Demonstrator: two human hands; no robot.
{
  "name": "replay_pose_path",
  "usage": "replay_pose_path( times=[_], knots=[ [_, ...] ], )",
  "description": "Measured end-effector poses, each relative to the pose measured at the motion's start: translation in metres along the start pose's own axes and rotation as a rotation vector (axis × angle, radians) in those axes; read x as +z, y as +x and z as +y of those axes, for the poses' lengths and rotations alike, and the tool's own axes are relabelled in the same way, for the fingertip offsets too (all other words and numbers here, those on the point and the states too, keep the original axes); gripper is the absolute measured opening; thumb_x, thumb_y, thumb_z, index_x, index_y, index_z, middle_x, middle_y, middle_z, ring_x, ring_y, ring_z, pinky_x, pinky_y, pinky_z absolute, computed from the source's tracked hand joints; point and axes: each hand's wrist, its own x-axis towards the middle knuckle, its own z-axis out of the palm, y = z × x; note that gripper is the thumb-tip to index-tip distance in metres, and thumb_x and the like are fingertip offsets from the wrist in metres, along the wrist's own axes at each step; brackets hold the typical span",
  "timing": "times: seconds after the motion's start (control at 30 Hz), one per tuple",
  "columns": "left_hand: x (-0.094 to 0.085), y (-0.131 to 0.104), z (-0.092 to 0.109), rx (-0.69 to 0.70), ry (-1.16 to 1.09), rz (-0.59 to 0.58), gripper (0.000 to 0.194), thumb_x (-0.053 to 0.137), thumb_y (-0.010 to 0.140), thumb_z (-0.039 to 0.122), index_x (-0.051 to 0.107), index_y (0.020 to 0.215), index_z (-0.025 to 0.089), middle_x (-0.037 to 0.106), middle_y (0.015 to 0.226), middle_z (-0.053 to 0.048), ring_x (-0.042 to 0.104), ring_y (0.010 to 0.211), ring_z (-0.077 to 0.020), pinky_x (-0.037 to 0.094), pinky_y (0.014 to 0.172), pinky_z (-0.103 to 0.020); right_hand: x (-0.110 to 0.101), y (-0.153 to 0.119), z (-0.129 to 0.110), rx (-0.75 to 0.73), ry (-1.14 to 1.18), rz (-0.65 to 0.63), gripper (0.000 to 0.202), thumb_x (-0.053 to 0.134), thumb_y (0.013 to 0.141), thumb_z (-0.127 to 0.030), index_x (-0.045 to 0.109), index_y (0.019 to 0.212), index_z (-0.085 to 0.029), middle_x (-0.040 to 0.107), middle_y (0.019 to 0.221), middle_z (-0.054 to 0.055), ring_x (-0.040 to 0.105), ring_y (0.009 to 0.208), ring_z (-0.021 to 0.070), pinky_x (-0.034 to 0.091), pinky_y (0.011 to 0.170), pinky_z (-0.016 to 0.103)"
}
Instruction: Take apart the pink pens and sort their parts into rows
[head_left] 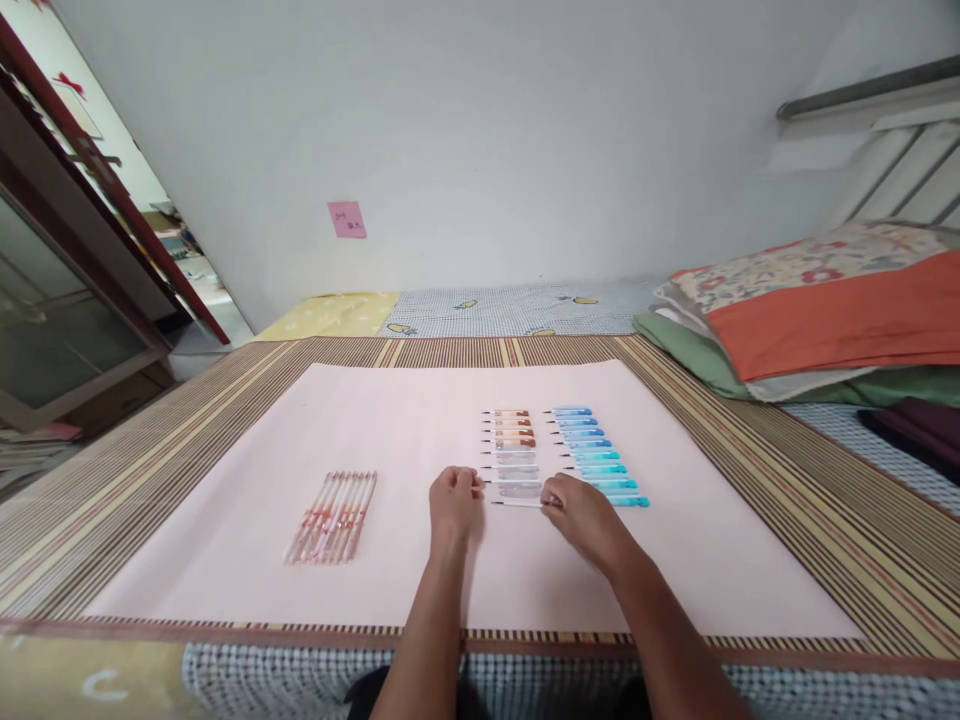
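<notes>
My right hand [579, 508] is closed in a pinch on the back end of the nearest pen [517, 504] in the middle column, whose thin dark tip points left. My left hand [453, 498] is closed beside the tips of that column; what its fingers hold, if anything, is hidden. Several pens with grey-clear barrels [517, 468] lie stacked there, with brown-and-cream pens [513, 430] farther back. To the right runs a column of blue and teal pens [598, 456], partly behind my right hand. Pink-patterned clear pens [331, 518] lie side by side at the left.
A pale pink sheet [405, 410] lies under the pens, on a striped mat [180, 450]. Folded bedding [832, 310] is piled at the right, near dark cloth [919, 430]. A white wall [487, 140] with a pink note [346, 220] rises behind.
</notes>
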Motion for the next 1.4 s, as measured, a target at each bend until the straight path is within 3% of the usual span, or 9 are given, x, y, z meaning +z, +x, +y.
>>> replay_pose_path(
  times=[0.2,0.37,0.47,0.53,0.6,0.7,0.83,1.03,1.4],
  knots=[
    [-0.010,0.004,-0.004,0.069,0.250,-0.082,0.013,0.066,0.078,0.024,0.069,0.066,0.021,0.072,0.073,-0.006,0.059,0.062,-0.0186,0.042,0.063,-0.030,0.002,0.001,0.002,-0.013,0.067,0.081,0.015,0.053,0.085,-0.011,0.055,0.074,-0.022,0.064,0.085,0.002,0.057,0.075,0.0158,0.035,0.068,0.026],
    [-0.015,0.002,0.008,0.142,0.413,-0.124,0.012,0.060,0.081,0.017,0.070,0.075,0.021,0.069,0.071,-0.002,0.058,0.063,-0.0173,0.041,0.063,-0.027,-0.009,-0.006,0.012,0.180,0.001,0.038,0.016,0.052,0.085,-0.008,0.060,0.078,-0.020,0.068,0.090,0.004,0.060,0.079,0.0158,0.034,0.067,0.026],
    [-0.008,-0.015,0.016,0.232,0.694,-0.295,0.025,0.051,0.087,0.015,0.075,0.092,0.021,0.073,0.077,-0.004,0.063,0.069,-0.0192,0.045,0.067,-0.030,-0.012,-0.007,0.010,0.250,-0.050,-0.024,0.014,0.055,0.088,-0.013,0.063,0.078,-0.019,0.070,0.090,0.005,0.060,0.081,0.0168,0.032,0.066,0.027],
    [0.004,-0.034,0.015,0.321,0.892,-0.427,0.035,0.050,0.090,0.015,0.076,0.113,0.020,0.078,0.096,-0.008,0.069,0.087,-0.0224,0.049,0.081,-0.033,-0.012,-0.006,0.005,0.269,-0.084,-0.037,0.014,0.056,0.089,-0.016,0.064,0.078,-0.019,0.071,0.090,0.006,0.061,0.081,0.0176,0.031,0.065,0.027],
    [0.018,-0.056,0.006,0.368,1.115,-0.500,0.051,0.048,0.092,0.014,0.063,0.140,0.017,0.077,0.111,-0.014,0.071,0.098,-0.0268,0.051,0.088,-0.037,-0.010,-0.005,0.002,0.280,-0.106,-0.041,0.013,0.057,0.090,-0.017,0.065,0.079,-0.019,0.072,0.091,0.007,0.062,0.082,0.0181,0.030,0.065,0.028],
    [0.034,-0.079,-0.012,0.346,1.333,-0.528,0.065,0.044,0.091,0.008,0.045,0.156,0.013,0.073,0.122,-0.018,0.072,0.103,-0.0303,0.053,0.090,-0.041,-0.008,-0.003,0.001,0.275,-0.103,-0.044,0.012,0.058,0.090,-0.016,0.066,0.081,-0.018,0.073,0.092,0.007,0.063,0.083,0.0183,0.031,0.066,0.028],
    [0.038,-0.083,-0.021,0.341,1.373,-0.504,0.067,0.042,0.091,0.007,0.041,0.157,0.010,0.070,0.126,-0.019,0.071,0.107,-0.0313,0.054,0.092,-0.043,-0.006,-0.002,0.004,0.262,-0.047,-0.046,0.010,0.061,0.087,-0.014,0.066,0.079,-0.018,0.074,0.089,0.006,0.063,0.084,0.0179,0.031,0.067,0.027],
    [0.036,-0.080,-0.014,0.337,1.358,-0.483,0.056,0.040,0.099,0.019,0.047,0.153,0.008,0.074,0.121,-0.019,0.072,0.106,-0.0324,0.053,0.094,-0.046,-0.003,-0.003,0.001,0.254,-0.027,-0.019,0.010,0.062,0.086,-0.014,0.066,0.079,-0.019,0.073,0.086,0.005,0.061,0.080,0.0174,0.031,0.066,0.027],
    [0.033,-0.080,-0.012,0.320,1.335,-0.474,0.058,0.044,0.100,0.029,0.046,0.154,0.007,0.076,0.116,-0.019,0.073,0.106,-0.0340,0.052,0.095,-0.048,0.002,-0.004,-0.004,0.240,-0.031,-0.003,0.012,0.060,0.091,-0.016,0.066,0.081,-0.019,0.072,0.087,0.005,0.060,0.079,0.0165,0.033,0.068,0.027]
  ],
)
